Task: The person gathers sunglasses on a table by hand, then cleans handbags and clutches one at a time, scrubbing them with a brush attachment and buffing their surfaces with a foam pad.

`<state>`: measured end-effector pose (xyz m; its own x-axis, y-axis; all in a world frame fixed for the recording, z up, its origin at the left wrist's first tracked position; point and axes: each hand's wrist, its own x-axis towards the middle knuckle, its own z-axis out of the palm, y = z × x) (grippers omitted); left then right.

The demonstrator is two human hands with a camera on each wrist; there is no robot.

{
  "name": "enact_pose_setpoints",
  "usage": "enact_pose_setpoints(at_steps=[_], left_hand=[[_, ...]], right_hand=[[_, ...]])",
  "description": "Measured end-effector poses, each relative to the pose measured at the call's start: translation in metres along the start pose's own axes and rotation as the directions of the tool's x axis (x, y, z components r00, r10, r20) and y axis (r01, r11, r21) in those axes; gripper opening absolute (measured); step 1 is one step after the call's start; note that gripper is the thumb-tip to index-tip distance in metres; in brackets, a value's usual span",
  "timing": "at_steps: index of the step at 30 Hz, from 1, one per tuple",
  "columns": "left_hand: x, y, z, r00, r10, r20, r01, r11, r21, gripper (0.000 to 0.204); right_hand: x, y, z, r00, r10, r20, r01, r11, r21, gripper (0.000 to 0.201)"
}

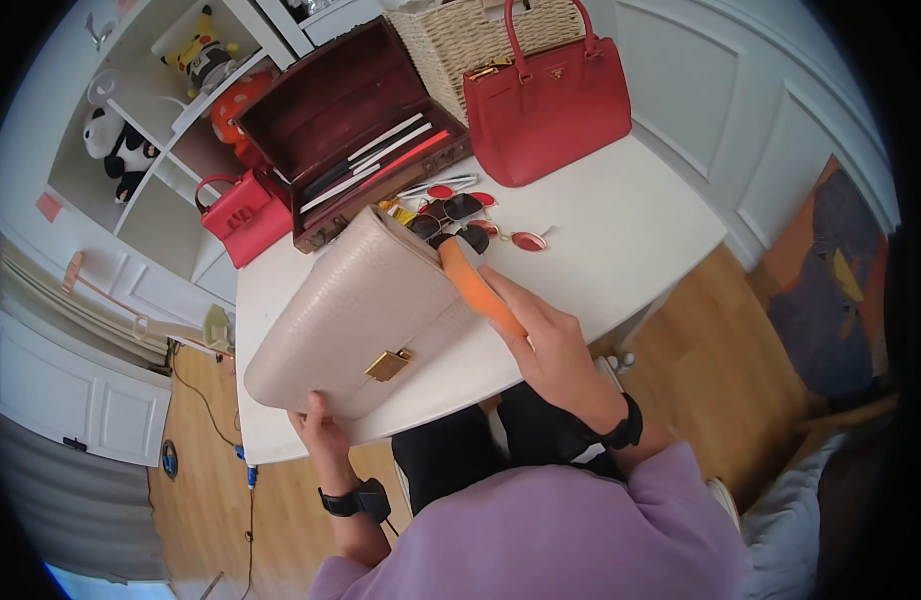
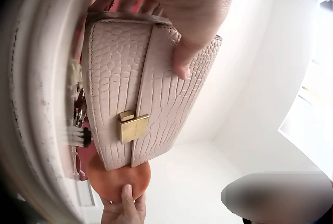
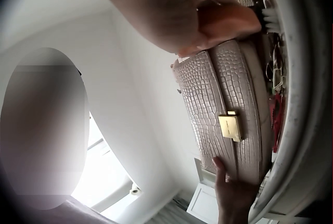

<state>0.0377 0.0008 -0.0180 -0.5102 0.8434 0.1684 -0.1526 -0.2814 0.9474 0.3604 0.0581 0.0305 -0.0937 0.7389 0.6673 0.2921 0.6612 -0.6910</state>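
My left hand (image 1: 323, 432) grips the pink bag (image 1: 330, 315) over the table (image 1: 670, 215); my right hand (image 1: 558, 362) holds an orange pad (image 1: 469, 284) to its far end. Pad work seems under way; portion done or left: cannot tell.

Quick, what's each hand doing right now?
Left hand: grips the pale pink bag by one end.
Right hand: holds the orange pad against the other end.
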Motion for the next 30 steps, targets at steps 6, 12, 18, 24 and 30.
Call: enact_pose_setpoints(at_steps=[6,12,18,24,30], left_hand=[[-0.005,0.021,0.014,0.962,-0.134,0.238,0.212,0.917,-0.337,0.076],[-0.003,0.007,0.037,0.842,-0.220,0.493,0.491,0.693,-0.528,0.077],[-0.017,0.001,0.075,0.776,-0.290,0.560,0.619,0.517,-0.591,0.079],[-0.016,-0.009,0.080,0.804,-0.200,0.560,0.589,0.404,-0.700,0.071],[-0.008,0.013,0.103,0.865,-0.211,0.456,0.502,0.358,-0.787,0.073]], right_hand=[[0.024,-0.013,-0.010,0.978,-0.174,-0.114,0.159,0.979,-0.130,0.051],[0.038,-0.028,-0.014,0.937,-0.212,-0.277,0.233,0.971,0.045,0.048],[0.056,-0.029,-0.013,0.867,-0.420,-0.269,0.408,0.907,-0.103,0.040],[0.026,-0.034,0.013,0.897,-0.406,-0.176,0.408,0.913,-0.026,0.040],[0.004,-0.044,0.029,0.911,-0.406,-0.072,0.409,0.912,0.039,0.038]])
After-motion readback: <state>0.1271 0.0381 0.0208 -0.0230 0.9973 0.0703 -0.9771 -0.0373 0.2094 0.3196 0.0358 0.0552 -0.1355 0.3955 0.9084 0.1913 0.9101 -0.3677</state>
